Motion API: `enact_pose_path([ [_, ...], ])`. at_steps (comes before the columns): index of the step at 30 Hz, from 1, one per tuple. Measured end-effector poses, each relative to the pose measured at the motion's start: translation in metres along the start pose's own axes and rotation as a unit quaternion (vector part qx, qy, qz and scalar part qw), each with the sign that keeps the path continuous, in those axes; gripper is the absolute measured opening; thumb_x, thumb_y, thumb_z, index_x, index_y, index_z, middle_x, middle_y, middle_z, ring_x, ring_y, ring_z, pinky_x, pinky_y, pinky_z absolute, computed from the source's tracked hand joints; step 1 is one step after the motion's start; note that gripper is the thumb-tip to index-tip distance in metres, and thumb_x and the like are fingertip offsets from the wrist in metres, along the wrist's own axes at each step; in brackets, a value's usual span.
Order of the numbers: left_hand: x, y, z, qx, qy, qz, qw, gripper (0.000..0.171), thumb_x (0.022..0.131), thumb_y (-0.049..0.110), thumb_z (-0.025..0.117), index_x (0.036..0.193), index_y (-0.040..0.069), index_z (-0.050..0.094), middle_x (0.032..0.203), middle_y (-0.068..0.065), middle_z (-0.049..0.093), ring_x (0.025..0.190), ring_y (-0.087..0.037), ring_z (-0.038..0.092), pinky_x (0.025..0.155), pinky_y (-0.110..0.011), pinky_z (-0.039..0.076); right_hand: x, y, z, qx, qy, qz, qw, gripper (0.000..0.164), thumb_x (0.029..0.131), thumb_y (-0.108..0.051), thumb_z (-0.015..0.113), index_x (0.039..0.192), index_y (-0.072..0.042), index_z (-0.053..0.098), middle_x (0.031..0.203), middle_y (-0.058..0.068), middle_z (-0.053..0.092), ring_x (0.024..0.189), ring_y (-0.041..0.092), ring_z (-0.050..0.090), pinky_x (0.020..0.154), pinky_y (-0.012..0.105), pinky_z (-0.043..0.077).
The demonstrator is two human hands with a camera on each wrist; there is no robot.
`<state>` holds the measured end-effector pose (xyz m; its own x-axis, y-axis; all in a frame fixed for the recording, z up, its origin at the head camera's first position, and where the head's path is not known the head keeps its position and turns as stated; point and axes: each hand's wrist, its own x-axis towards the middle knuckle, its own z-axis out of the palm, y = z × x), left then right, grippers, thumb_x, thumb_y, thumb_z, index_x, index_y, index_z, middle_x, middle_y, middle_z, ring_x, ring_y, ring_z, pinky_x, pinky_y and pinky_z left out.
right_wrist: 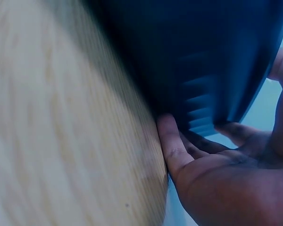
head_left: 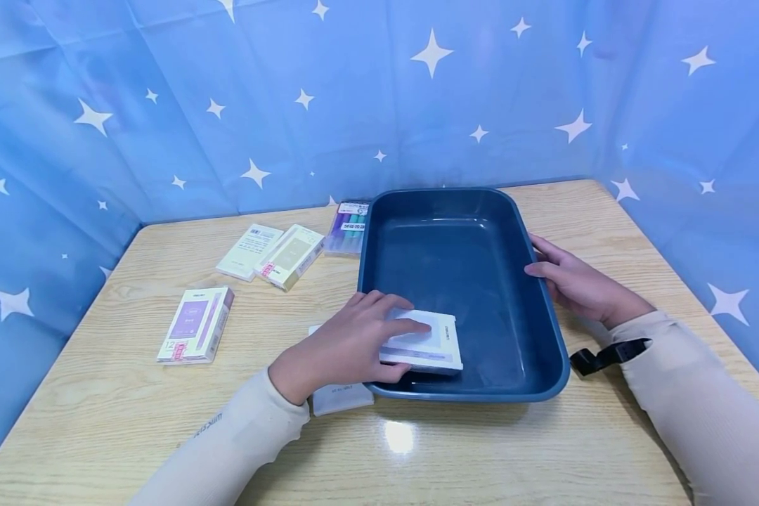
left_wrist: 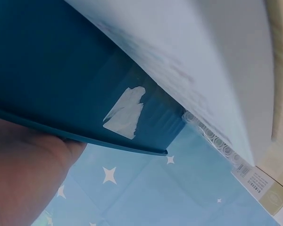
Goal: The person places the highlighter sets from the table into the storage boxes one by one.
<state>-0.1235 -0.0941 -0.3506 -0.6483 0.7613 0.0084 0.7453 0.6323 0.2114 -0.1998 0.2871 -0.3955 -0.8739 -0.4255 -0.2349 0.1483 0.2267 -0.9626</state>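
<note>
My left hand (head_left: 351, 341) reaches over the near left rim of a deep blue plastic tray (head_left: 559, 337). It holds a white box with a pale lavender panel (head_left: 445, 341), thumb at the near side and fingers across the top. The box is inside the tray's near left corner; its left end is hidden by the hand. My right hand (head_left: 585, 288) grips the tray's right side, thumb on the rim. In the right wrist view, its fingers (right_wrist: 172, 141) press against the outer wall. Partly under my left forearm, white packaging (head_left: 343, 399) lies on the table.
On the wooden table (head_left: 101, 422), a purple-panelled box (head_left: 196, 325) lies at left. Behind it are a white box (head_left: 249, 251) and a beige-panelled box (head_left: 291, 256). A clear pack of coloured pens (head_left: 346, 228) sits beside the tray. A black strap (head_left: 607, 357) hangs from the right sleeve.
</note>
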Motion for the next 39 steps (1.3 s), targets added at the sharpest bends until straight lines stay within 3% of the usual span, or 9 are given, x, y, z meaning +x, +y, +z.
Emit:
enact_pose_path([
  [14, 0.0019, 0.0017, -0.0005, -0.025, -0.030, -0.033, 0.9987, 0.050, 0.088, 0.047, 0.073, 0.134, 0.032, 0.064, 0.147, 0.000, 0.053, 0.131, -0.019, 0.050, 0.105, -0.040, 0.040, 0.0003, -0.0004, -0.0006, 0.005, -0.005, -0.011, 1.000, 0.071, 0.108, -0.023, 0.042, 0.162, -0.022, -0.003, 0.130, -0.013, 0.056, 0.097, 0.004, 0.066, 0.085, 0.023, 0.056],
  [20, 0.0014, 0.0011, -0.0009, -0.031, -0.031, -0.030, 0.9986, 0.047, 0.090, 0.042, 0.072, 0.135, 0.030, 0.064, 0.141, 0.001, 0.058, 0.120, -0.016, 0.056, 0.102, -0.038, 0.040, 0.0004, -0.0013, 0.0001, 0.008, -0.005, -0.011, 1.000, 0.071, 0.108, -0.023, 0.042, 0.162, -0.022, -0.004, 0.127, -0.011, 0.058, 0.090, 0.004, 0.065, 0.083, 0.022, 0.056],
  [24, 0.0011, 0.0004, -0.0001, -0.033, -0.029, -0.026, 0.9987, 0.045, 0.092, 0.039, 0.071, 0.135, 0.030, 0.063, 0.137, 0.002, 0.060, 0.117, -0.014, 0.057, 0.101, -0.038, 0.039, 0.0001, -0.0013, 0.0004, 0.006, -0.005, -0.005, 1.000, 0.071, 0.108, -0.024, 0.042, 0.162, -0.024, -0.004, 0.137, -0.009, 0.050, 0.099, 0.002, 0.065, 0.086, 0.021, 0.055],
  [30, 0.0008, 0.0001, 0.0006, -0.037, -0.026, -0.026, 0.9986, 0.043, 0.093, 0.038, 0.069, 0.135, 0.030, 0.063, 0.135, 0.004, 0.062, 0.119, -0.014, 0.057, 0.103, -0.038, 0.039, -0.0002, -0.0013, 0.0012, 0.001, -0.001, 0.005, 1.000, 0.069, 0.108, -0.026, 0.041, 0.162, -0.027, -0.003, 0.154, 0.007, 0.033, 0.108, 0.000, 0.062, 0.089, 0.021, 0.054],
  [39, 0.0013, 0.0002, 0.0014, -0.039, -0.025, -0.029, 0.9985, 0.041, 0.096, 0.039, 0.066, 0.135, 0.029, 0.063, 0.134, 0.004, 0.063, 0.121, -0.015, 0.057, 0.105, -0.039, 0.038, 0.0002, -0.0020, 0.0018, -0.003, 0.003, 0.006, 1.000, 0.069, 0.108, -0.026, 0.040, 0.162, -0.028, -0.003, 0.157, 0.011, 0.029, 0.108, 0.000, 0.061, 0.089, 0.020, 0.054],
])
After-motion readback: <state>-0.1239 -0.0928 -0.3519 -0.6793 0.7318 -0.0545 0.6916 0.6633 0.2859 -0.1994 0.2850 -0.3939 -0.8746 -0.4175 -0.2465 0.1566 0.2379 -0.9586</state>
